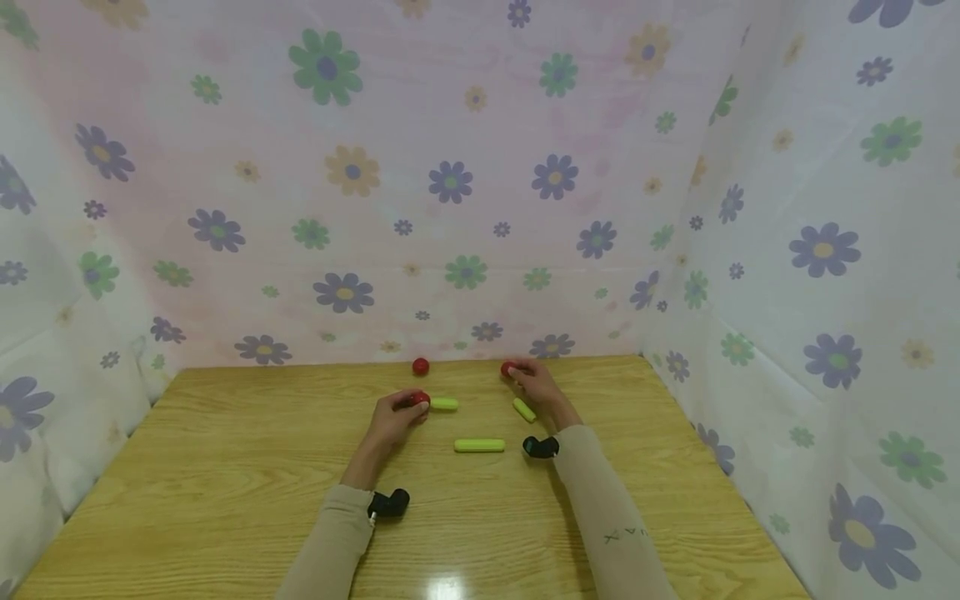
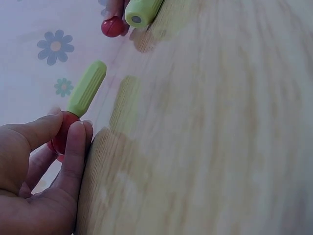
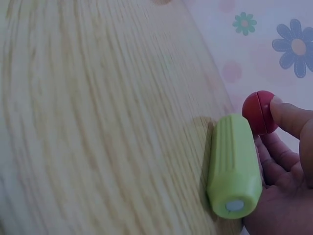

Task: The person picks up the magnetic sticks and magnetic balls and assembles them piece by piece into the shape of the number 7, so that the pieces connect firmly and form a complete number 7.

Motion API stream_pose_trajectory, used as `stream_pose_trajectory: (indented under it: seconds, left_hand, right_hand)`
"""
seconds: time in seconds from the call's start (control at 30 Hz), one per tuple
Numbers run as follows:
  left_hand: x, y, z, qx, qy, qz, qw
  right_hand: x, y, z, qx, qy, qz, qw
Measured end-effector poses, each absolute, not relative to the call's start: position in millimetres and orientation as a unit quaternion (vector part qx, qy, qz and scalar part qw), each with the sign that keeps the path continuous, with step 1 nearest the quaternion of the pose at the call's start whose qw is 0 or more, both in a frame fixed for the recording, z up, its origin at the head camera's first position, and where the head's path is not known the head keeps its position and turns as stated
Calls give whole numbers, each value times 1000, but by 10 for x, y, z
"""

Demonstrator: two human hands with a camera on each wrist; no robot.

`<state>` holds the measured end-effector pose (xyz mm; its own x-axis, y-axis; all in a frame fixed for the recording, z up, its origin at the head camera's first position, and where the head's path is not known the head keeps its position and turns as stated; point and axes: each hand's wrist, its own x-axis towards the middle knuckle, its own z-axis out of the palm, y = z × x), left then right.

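Note:
My left hand [image 1: 395, 419] grips a red ball [image 2: 62, 133] between thumb and fingers, low over the wooden table. A light green ribbed rod [image 2: 88, 88] extends from that ball, its near end meeting the red surface. Farther back on the right, my right hand [image 1: 542, 387] pinches another red ball [image 3: 259, 112] with thumb and fingers. Beside that hand lies a second green rod [image 3: 234, 169], with a silvery disc in its end face. A longer green rod [image 1: 480, 446] lies crosswise between my forearms. The third red ball [image 1: 421, 367] sits near the table's back edge.
The wood-grain table [image 1: 247, 467] meets a flower-printed cloth [image 1: 405, 267] at its back edge, and similar cloth hangs along both sides. A black wrist camera [image 1: 389, 503] is strapped on the left sleeve, another camera [image 1: 541, 447] on the right.

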<state>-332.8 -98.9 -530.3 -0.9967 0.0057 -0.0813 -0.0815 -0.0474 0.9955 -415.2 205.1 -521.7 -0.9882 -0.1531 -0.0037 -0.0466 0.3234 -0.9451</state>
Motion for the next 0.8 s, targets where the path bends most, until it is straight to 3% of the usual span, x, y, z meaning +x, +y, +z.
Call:
stream_pose_trajectory:
  seconds: [0.5, 0.8]
  left_hand:
    - [-3319, -997, -5337, -24, 684, 728, 37]
    - [-3326, -995, -5330, -24, 683, 729, 34]
  right_hand:
    - [-4029, 2122, -5270, -28, 694, -713, 96]
    - [-4003, 2117, -5286, -27, 753, -656, 52]
